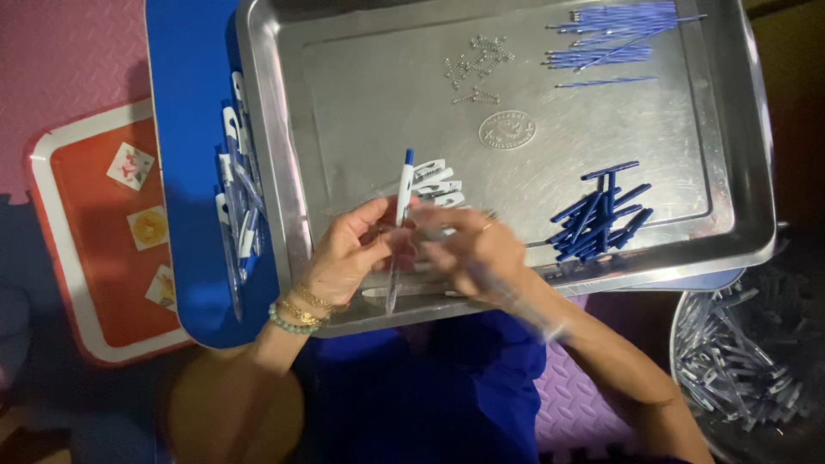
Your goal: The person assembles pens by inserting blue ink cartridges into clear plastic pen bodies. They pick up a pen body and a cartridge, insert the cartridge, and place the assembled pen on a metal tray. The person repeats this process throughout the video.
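Note:
My left hand (348, 255) pinches a white pen with a blue tip (402, 193), held upright over the near edge of a large metal tray (284, 172). My right hand (471, 249) is blurred and meets the left hand at the pen's lower clear part; whether it grips the pen or a small piece, I cannot tell. Just behind the hands lies a small pile of white pen clips (438, 185). A heap of blue pen caps (601, 219) lies to the right of my right hand.
Small metal springs (474, 67) and thin blue ink refills (614, 34) lie at the tray's far side. Finished pens (238, 198) rest on a blue tray (193, 172) at the left. An orange board (94, 241) lies farther left. A bowl of clear pen barrels (743, 361) stands at the lower right.

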